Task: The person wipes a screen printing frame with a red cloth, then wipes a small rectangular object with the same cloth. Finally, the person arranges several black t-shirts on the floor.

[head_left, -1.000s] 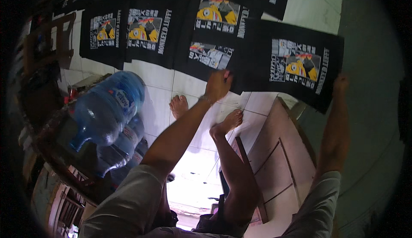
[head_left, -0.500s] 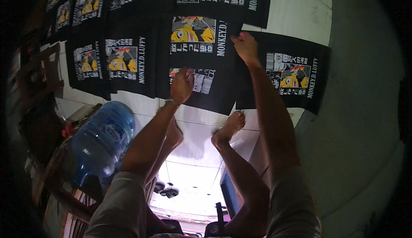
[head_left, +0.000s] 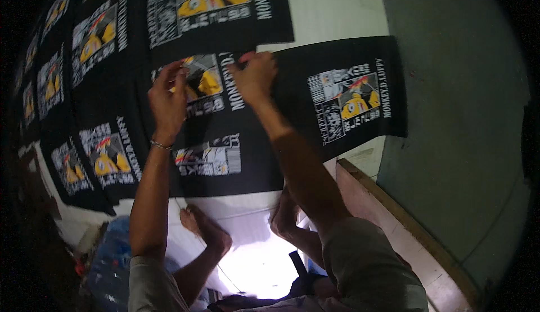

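Black cloth panels with yellow, red and white cartoon prints lie side by side. My left hand (head_left: 169, 98) is over the middle panel (head_left: 225, 135), at the left part of its upper print, fingers bent and a little apart; I see nothing held in them. My right hand (head_left: 257, 78) is at the far edge of the cloth, where the middle panel meets the right panel (head_left: 292, 81). Its fingers are drawn together beside a small reddish spot, and what they hold, if anything, is too blurred to make out.
More printed black panels (head_left: 219, 25) spread to the back and left over a pale tiled surface (head_left: 332, 8). A blue water jug (head_left: 112, 261) stands at the lower left. A wooden edge (head_left: 405, 222) and grey floor (head_left: 450, 143) lie to the right. My bare feet are below the panels.
The view has shifted right and forward. My left hand has moved from the middle panel's lower print to its upper print. My right hand stays near the seam between panels, now closer to the left hand.
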### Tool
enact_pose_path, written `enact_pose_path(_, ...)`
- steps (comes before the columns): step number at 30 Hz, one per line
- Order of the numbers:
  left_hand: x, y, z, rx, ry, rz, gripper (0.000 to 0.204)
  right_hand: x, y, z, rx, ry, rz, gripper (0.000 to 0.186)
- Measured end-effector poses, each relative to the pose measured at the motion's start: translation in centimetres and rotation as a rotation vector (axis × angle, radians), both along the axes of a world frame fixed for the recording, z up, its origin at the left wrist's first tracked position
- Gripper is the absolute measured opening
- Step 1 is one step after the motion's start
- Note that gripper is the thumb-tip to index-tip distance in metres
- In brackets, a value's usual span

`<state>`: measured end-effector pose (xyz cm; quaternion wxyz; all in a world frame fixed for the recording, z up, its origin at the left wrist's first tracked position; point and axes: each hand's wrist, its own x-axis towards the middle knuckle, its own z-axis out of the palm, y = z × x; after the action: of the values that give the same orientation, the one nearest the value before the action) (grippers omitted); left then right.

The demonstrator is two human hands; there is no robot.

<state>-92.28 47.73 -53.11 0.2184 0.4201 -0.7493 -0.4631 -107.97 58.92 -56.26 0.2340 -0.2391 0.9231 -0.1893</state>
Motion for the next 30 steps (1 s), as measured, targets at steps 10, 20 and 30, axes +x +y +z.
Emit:
enact_pose_path(10,-5.0,-2.7,0.1,0.044,0.18,0.062,0.025,-1.0,-0.9,0.2,-0.088,-0.038,-0.112,0.052)
enact_pose_path(20,4.9,-2.5,-2.4,-0.057,0.046,0.117,0.022,2.4,1.9,3.1,-0.128,-0.145,0.222,0.05)
enact_pose_path(30,0.6,3.1,2.2,-0.036,0.115,0.001,0.021,-26.9,20.9,14.1,0.335,-0.466,0.255,0.047)
